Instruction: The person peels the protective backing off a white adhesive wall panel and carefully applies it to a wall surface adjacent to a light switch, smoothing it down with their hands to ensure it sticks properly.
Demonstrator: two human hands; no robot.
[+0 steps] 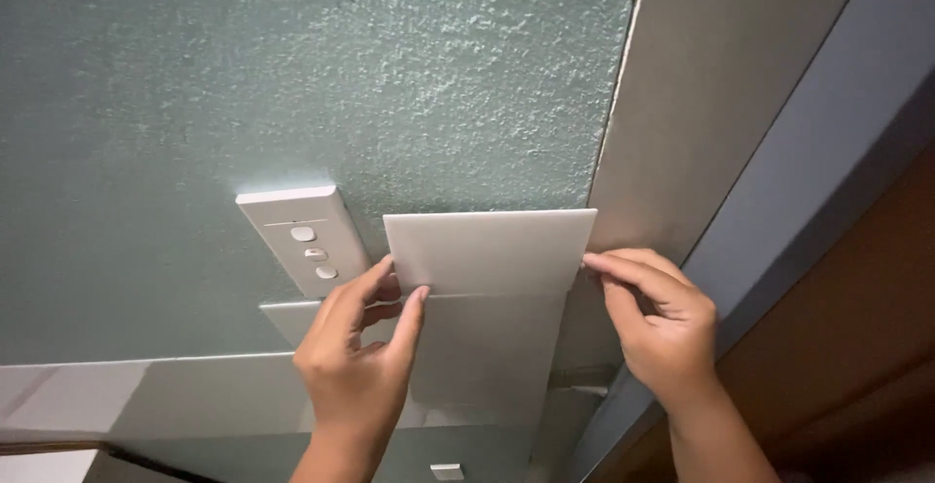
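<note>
Two hands hold a blank white cover plate point(490, 249) flat against the textured grey-green wall point(292, 74), just right of a white switch panel point(302, 240) and beside the grey door frame point(682, 132). The left hand point(355, 361) pinches the plate's lower left corner between thumb and fingers, while the right hand point(662, 322) presses curled fingertips against its right edge. To seat it well, I would judge that both sides need even pressure, with the top edge kept level with the switch panel and the plate kept from sliding toward the frame.
</note>
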